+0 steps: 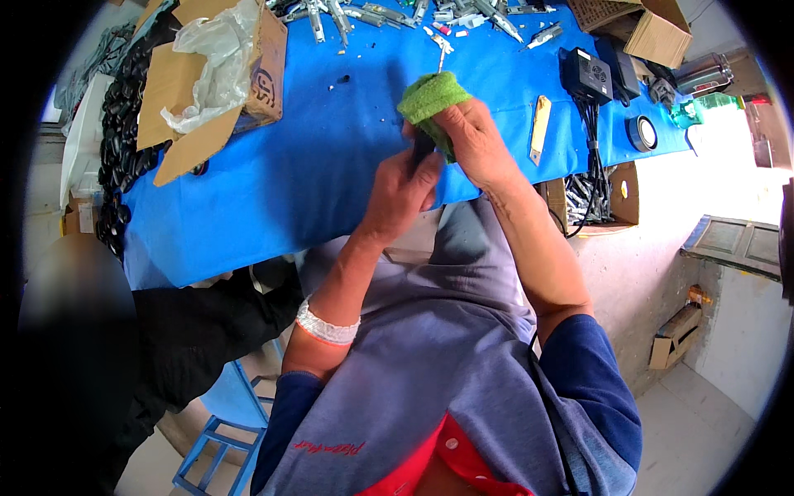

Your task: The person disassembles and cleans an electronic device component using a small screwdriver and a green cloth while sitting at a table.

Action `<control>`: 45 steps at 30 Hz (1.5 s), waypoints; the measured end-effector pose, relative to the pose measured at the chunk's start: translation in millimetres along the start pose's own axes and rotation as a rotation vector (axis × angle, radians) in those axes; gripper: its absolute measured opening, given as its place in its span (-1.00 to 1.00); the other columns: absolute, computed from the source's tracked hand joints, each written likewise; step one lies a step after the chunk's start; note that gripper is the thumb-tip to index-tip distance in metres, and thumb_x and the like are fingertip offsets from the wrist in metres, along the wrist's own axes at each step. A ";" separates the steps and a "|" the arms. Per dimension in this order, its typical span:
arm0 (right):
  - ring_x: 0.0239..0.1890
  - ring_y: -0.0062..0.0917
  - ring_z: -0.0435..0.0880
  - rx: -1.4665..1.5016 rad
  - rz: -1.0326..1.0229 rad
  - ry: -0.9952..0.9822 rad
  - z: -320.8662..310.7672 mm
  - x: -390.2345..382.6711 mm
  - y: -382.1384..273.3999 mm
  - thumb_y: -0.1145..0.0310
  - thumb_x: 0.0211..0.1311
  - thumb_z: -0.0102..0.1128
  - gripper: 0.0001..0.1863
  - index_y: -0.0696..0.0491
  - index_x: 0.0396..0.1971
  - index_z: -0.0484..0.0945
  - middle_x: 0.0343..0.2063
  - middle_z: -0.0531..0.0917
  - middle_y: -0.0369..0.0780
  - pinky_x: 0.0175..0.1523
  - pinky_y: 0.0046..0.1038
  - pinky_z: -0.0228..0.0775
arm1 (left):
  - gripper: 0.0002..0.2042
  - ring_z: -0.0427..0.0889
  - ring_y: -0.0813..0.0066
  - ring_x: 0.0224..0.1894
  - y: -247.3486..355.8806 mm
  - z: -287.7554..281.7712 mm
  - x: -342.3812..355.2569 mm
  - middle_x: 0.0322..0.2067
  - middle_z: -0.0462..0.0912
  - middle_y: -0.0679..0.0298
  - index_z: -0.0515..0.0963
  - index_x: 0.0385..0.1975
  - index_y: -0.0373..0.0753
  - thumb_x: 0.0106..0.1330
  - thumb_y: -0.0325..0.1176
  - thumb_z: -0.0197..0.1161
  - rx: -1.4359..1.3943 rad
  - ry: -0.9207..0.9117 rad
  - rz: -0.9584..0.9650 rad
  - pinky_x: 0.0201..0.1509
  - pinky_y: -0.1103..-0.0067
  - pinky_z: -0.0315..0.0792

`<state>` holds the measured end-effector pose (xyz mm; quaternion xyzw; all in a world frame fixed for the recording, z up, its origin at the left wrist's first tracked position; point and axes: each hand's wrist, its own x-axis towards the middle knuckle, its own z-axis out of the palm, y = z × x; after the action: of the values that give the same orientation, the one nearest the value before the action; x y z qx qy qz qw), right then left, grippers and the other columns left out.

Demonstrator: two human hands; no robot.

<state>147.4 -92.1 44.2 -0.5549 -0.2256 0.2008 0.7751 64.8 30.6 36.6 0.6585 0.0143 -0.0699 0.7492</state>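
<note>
My left hand (403, 190) is closed around a slim dark object (422, 150), held upright just above the front edge of the blue-covered table (231, 223). My right hand (473, 140) grips a green fuzzy cloth (432, 97) wrapped over the upper part of that object, which hides most of it. Just behind the cloth lies a small metal-and-white part (440, 50). Further back are several loose silver metal pieces (496, 21). A thin pale yellow strip (540, 128) lies to the right of my right hand.
An open cardboard box (194, 140) with plastic sits left, beside piled black items (116, 157). A black power unit (587, 74) with cables and a round object (642, 133) are right. Below the table are a box of metal parts (628, 194), a blue chair (223, 397) and a person in black (91, 347).
</note>
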 end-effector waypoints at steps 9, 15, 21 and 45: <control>-0.29 -0.55 0.57 -0.011 -0.108 0.220 7.2 4.4 7.5 0.11 0.33 -0.01 -0.58 0.17 -0.03 0.39 -0.33 0.61 -0.19 -0.19 -0.55 0.40 | -0.57 0.22 0.71 -0.80 -3.3 2.4 4.4 -0.83 0.29 0.42 0.33 -0.67 -0.20 0.39 -0.06 -0.02 0.044 0.028 0.027 -0.74 0.68 0.07; -0.42 -0.64 0.52 -0.167 -0.133 0.246 5.4 5.0 9.2 0.15 0.38 -0.10 -0.64 0.15 -0.11 0.46 -0.39 0.61 -0.24 -0.33 -0.62 0.35 | -0.58 0.24 0.72 -0.77 -7.6 -0.3 -1.3 -0.81 0.30 0.42 0.33 -0.67 -0.22 0.40 -0.07 -0.02 0.047 0.027 0.007 -0.72 0.68 0.08; -0.53 -0.49 0.51 -1.126 -0.072 0.533 -45.7 14.9 -7.3 0.31 0.23 0.06 -0.72 0.13 -0.14 0.53 -0.47 0.61 -0.21 -0.42 -0.46 0.31 | -0.56 0.26 0.72 -0.74 -1.2 1.9 0.5 -0.81 0.31 0.41 0.33 -0.66 -0.23 0.37 -0.02 -0.01 0.041 0.007 -0.027 -0.70 0.68 0.10; -0.09 -0.19 0.51 -0.883 -0.642 -0.274 21.8 66.8 7.9 0.52 -0.19 0.32 -0.58 0.08 -0.19 0.52 -0.16 0.57 -0.13 0.00 -0.25 0.36 | -0.48 0.24 0.68 -0.88 -13.4 -17.9 -14.4 -0.89 0.29 0.39 0.31 -0.75 -0.16 0.40 0.05 -0.14 -0.185 0.044 0.067 -0.84 0.69 0.07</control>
<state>189.1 -35.4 51.4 -0.6990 -0.5444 -0.0885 0.4553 50.1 47.9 22.6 0.5880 0.0151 -0.0287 0.8082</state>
